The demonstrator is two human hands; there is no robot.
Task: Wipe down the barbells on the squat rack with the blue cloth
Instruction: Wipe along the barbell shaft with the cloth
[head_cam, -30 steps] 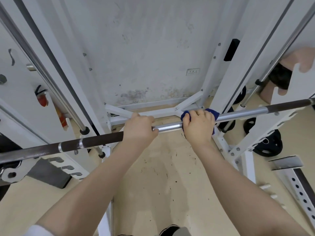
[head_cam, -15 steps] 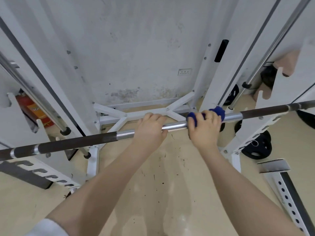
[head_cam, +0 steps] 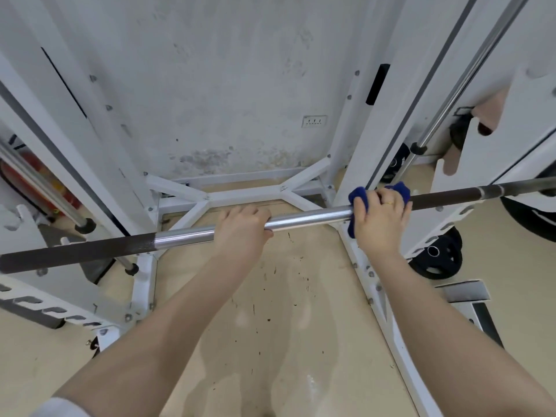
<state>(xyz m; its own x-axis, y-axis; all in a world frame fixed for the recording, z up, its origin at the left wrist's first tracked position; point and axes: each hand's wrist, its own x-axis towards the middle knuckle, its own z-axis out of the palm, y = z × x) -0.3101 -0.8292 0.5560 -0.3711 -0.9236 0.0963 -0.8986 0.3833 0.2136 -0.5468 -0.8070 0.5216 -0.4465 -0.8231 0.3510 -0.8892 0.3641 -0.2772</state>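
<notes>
I see a gray, stained wall (head_cam: 228, 85) straight ahead and a tan floor (head_cam: 270, 311) with dark specks below. A white squat rack (head_cam: 249, 195) stands against the wall, with posts on both sides. A long barbell (head_cam: 310, 218) runs across the rack from low on the left to higher on the right. Its middle part is shiny and its outer parts are dark brown.

The left hand (head_cam: 240, 233) is wrapped bare around the shiny part, fingers curled tight over the top. The right hand (head_cam: 379, 219) is closed around the bar too, with the blue cloth (head_cam: 358, 196) squeezed between its palm and the bar. The cloth sits right where the shiny part meets the dark part. It sticks out on both sides of the hand, and a bit hangs under the bar. There is a ring on one finger.

A black weight plate (head_cam: 436, 257) lies on the floor to the right. Something red, maybe a fire extinguisher (head_cam: 39, 179), stands behind the left post.
</notes>
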